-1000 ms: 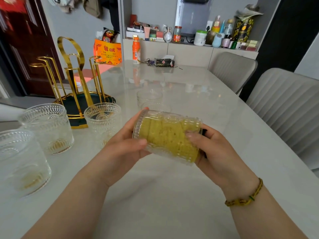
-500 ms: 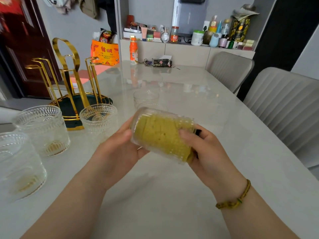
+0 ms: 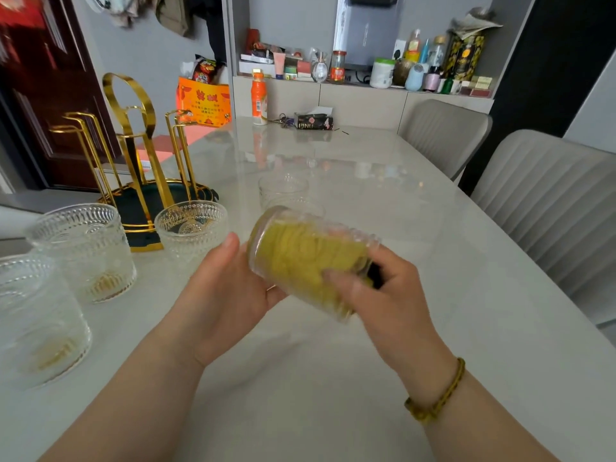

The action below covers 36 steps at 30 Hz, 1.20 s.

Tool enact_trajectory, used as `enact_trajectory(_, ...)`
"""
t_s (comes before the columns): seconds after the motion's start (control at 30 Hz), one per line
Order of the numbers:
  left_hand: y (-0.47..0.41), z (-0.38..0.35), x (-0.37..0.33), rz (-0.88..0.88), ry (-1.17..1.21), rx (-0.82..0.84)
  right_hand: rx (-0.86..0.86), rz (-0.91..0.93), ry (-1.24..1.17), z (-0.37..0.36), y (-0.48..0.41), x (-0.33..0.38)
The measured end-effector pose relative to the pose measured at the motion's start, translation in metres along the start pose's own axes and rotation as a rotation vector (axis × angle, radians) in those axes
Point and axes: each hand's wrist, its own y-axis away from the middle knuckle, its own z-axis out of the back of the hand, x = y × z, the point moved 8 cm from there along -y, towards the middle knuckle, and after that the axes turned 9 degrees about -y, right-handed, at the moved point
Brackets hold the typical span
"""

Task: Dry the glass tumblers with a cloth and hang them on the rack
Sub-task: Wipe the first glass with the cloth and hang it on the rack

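A ribbed glass tumbler (image 3: 336,233) lies on its side above the table, stuffed with a yellow cloth (image 3: 300,258). My right hand (image 3: 383,295) grips its mouth end, thumb pressed on the outside of the glass. My left hand (image 3: 216,295) cups the base end from below; its thumb stands straight, just off the glass. The gold rack (image 3: 133,145) stands at the left with bare hooks. Three more tumblers (image 3: 83,248) (image 3: 191,228) (image 3: 33,321) stand upright left of my hands, and another one (image 3: 283,191) behind the held glass.
The pale glossy table (image 3: 433,328) stretches ahead. An orange bottle (image 3: 259,98) and a dark tissue pack (image 3: 313,121) sit at its far end. Two grey chairs (image 3: 443,135) (image 3: 550,201) line the right side. A cluttered shelf runs along the back wall.
The tumbler has tilted, its base end now higher and turned left. My left thumb has lifted off the glass. My right hand keeps its grip.
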Motion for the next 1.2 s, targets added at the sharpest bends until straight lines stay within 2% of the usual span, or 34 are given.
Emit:
enact_trajectory(0.1, -0.002, 0.0, -0.002, -0.069, -0.089, 0.002, -0.011, -0.283, -0.439, 0.002, -0.001, -0.029)
enact_trajectory(0.17, -0.001, -0.003, -0.002, -0.097, -0.098, 0.009, 0.037, -0.341, -0.499, -0.006, 0.001, -0.033)
enact_trajectory(0.23, -0.001, -0.003, -0.001, -0.096, -0.084, -0.043, 0.089, -0.218, -0.309, -0.006, 0.001, -0.024)
enact_trajectory(0.37, -0.001, 0.005, 0.013, 0.053, -0.122, -0.21, 0.178, 0.388, 0.541, -0.019, 0.01, 0.011)
enact_trajectory(0.43, 0.0, 0.01, 0.016, 0.099, -0.145, -0.223, 0.172, 0.436, 0.59, -0.022, 0.012, 0.009)
enact_trajectory(0.5, 0.0, 0.005, 0.007, 0.044, -0.111, -0.145, 0.151, 0.316, 0.396, -0.02, 0.011, 0.009)
enact_trajectory(0.57, 0.001, 0.002, -0.002, -0.029, -0.073, -0.062, 0.089, 0.049, 0.067, -0.012, 0.005, 0.001)
enact_trajectory(0.63, 0.002, 0.002, -0.005, -0.078, -0.071, -0.018, 0.095, -0.192, -0.223, -0.009, 0.004, -0.014)
enact_trajectory(0.73, 0.002, 0.004, -0.001, -0.048, -0.079, -0.042, 0.124, -0.319, -0.383, -0.01, 0.004, -0.023)
enact_trajectory(0.8, 0.002, 0.004, 0.0, -0.033, -0.082, -0.059, 0.143, -0.21, -0.203, -0.006, 0.003, -0.017)
enact_trajectory(0.9, 0.001, 0.004, 0.007, 0.053, -0.068, -0.145, 0.245, 0.237, 0.413, -0.019, 0.008, 0.008)
enact_trajectory(0.97, 0.002, 0.008, 0.015, 0.135, -0.067, -0.195, 0.302, 0.301, 0.547, -0.026, 0.01, 0.004)
enact_trajectory(1.03, 0.002, 0.01, 0.015, 0.13, -0.105, -0.161, 0.233, 0.198, 0.411, -0.02, 0.006, 0.002)
enact_trajectory(1.13, 0.0, 0.003, 0.004, 0.048, -0.092, -0.048, 0.052, -0.113, -0.023, 0.0, -0.001, -0.011)
enact_trajectory(1.2, -0.001, 0.003, 0.003, 0.008, -0.116, -0.012, 0.056, -0.275, -0.296, 0.003, -0.002, -0.024)
